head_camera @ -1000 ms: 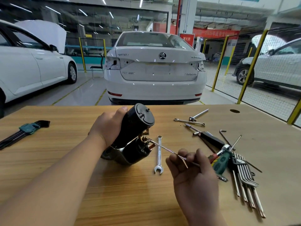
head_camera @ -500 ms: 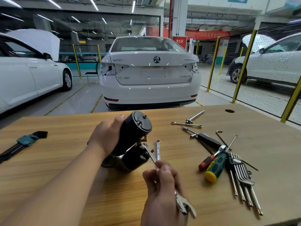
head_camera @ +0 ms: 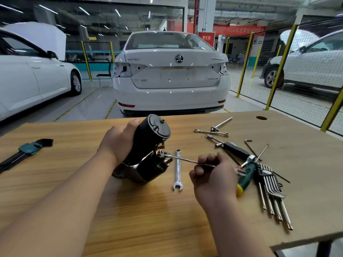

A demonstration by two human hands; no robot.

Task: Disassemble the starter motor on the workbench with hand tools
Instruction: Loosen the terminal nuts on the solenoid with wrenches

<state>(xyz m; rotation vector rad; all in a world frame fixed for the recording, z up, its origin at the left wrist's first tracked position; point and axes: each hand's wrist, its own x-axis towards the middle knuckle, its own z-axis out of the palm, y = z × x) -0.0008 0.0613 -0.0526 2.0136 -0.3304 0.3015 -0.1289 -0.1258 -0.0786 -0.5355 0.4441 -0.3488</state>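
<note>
The black starter motor (head_camera: pixel 148 143) stands tilted on the wooden workbench (head_camera: pixel 130 210), its round end cap facing up and to the right. My left hand (head_camera: pixel 118 140) grips the motor's body from the left. My right hand (head_camera: pixel 213 173) holds the handle of a slim silver wrench (head_camera: pixel 182 159). The wrench head sits on a small terminal nut (head_camera: pixel 161 152) at the side of the motor.
A second combination wrench (head_camera: pixel 177 170) lies flat just right of the motor. Screwdrivers (head_camera: pixel 245 176), a hex key set (head_camera: pixel 272 191) and socket drivers (head_camera: pixel 216 129) crowd the right side. A dark hex key set (head_camera: pixel 24 151) lies far left. Cars stand beyond the bench.
My right hand has swung the wrench handle from pointing toward me round to the right, with the head staying on the motor's nut. The left hand keeps its grip on the motor.
</note>
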